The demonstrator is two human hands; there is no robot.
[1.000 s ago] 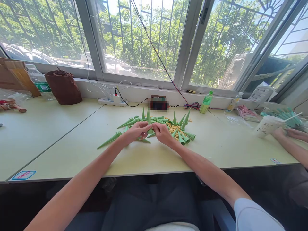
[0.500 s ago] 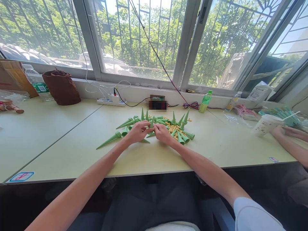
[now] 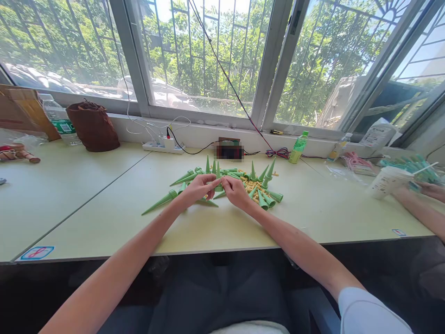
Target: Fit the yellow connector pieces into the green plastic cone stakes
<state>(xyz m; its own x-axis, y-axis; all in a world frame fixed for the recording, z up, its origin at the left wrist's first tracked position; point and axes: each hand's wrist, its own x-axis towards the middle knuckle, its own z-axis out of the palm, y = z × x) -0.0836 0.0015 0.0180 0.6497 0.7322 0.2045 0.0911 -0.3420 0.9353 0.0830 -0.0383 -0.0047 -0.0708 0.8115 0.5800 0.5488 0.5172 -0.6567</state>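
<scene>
A heap of green plastic cone spikes (image 3: 261, 180) lies on the pale table (image 3: 104, 204), mixed with small yellow pieces (image 3: 251, 187). My left hand (image 3: 196, 189) and my right hand (image 3: 236, 191) meet in front of the heap. Both hands pinch one green cone (image 3: 218, 182) between their fingertips. A long green spike (image 3: 157, 203) lies flat just left of my left wrist. Another flat spike (image 3: 208, 202) pokes out beneath my left hand.
At the back stand a brown pouch (image 3: 93, 126), a water bottle (image 3: 59, 121), a power strip (image 3: 162, 145) with cables and a green bottle (image 3: 298, 147). Another person's hands (image 3: 431, 189) work beside a paper cup (image 3: 388, 181) at the right. Cardboard (image 3: 24, 111) leans far left.
My fingertips have shifted slightly on the cone between them. The other person's hand at the right has moved a little further right.
</scene>
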